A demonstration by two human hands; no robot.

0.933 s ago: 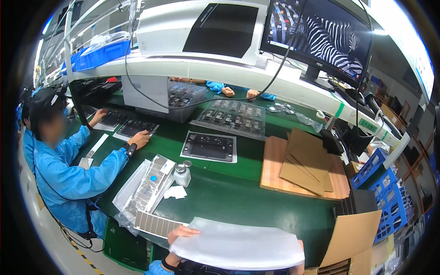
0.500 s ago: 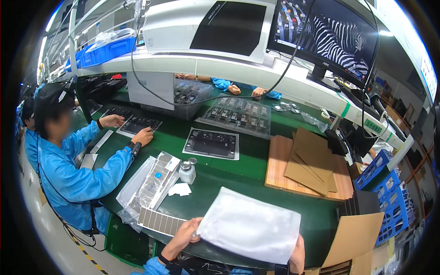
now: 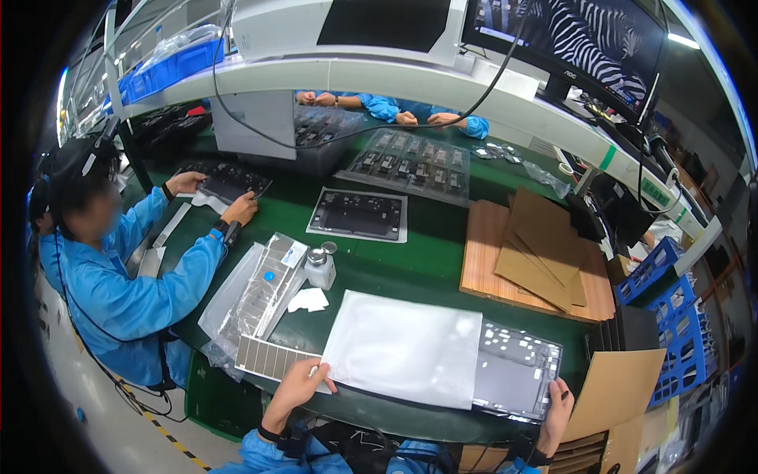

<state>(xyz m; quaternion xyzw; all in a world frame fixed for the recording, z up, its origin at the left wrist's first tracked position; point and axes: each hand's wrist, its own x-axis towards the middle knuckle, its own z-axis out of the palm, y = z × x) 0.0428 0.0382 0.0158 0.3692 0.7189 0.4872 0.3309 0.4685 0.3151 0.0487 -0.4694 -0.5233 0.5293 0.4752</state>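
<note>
My left hand [image 3: 302, 384] pinches the left end of a white translucent sleeve [image 3: 403, 347] at its lower corner. Out of the sleeve's right end sticks a dark, flat rectangular panel [image 3: 517, 370] with many small white patches; the rest of it is hidden inside. Closed around the panel's right edge is my right hand [image 3: 557, 411]. Sleeve and panel are held nearly level above the near edge of the green table [image 3: 379, 265]. Close to my left hand lies a strip of grey rectangular stickers [image 3: 272, 359].
Left of the sleeve are bagged sticker sheets [image 3: 260, 284], a pump bottle [image 3: 320, 271] and white paper pieces [image 3: 308, 300]. Another dark panel [image 3: 358, 215] lies farther back. Brown cardboard [image 3: 537, 253] covers a wooden board at right. A co-worker [image 3: 118, 261] handles a similar panel at left.
The dark panel now protrudes from the sleeve's right end, and my right hand has moved right with its edge. The sleeve has shifted left and lies flatter. The co-worker's panel is lifted.
</note>
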